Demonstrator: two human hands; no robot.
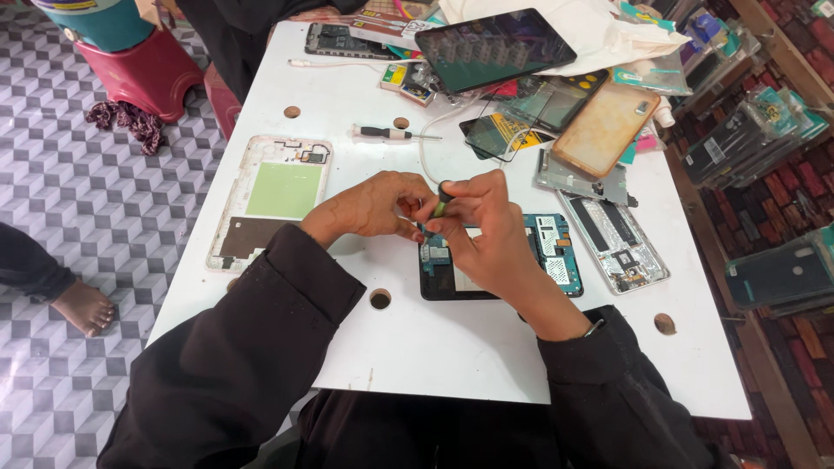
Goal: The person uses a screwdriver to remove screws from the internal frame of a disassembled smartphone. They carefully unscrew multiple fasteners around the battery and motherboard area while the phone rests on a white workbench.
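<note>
An opened tablet (pixel 556 252) with its green circuit board showing lies on the white table (pixel 486 356). My right hand (pixel 486 239) holds a small screwdriver (pixel 443 200) with a black and green handle, upright over the tablet's left part. My left hand (pixel 378 204) pinches the screwdriver's lower end, its fingertips touching those of my right hand. The tip of the tool and the spot it touches are hidden by my fingers. Both arms are in black sleeves.
A white tablet back cover (pixel 274 200) lies left of my hands. Behind are a second screwdriver (pixel 391 133), a white cable (pixel 426 152), a metal frame (pixel 608 234), a black tablet (pixel 495 48), an orange phone case (pixel 606 128) and loose parts. Another person's bare foot (pixel 82 306) rests on the tiled floor.
</note>
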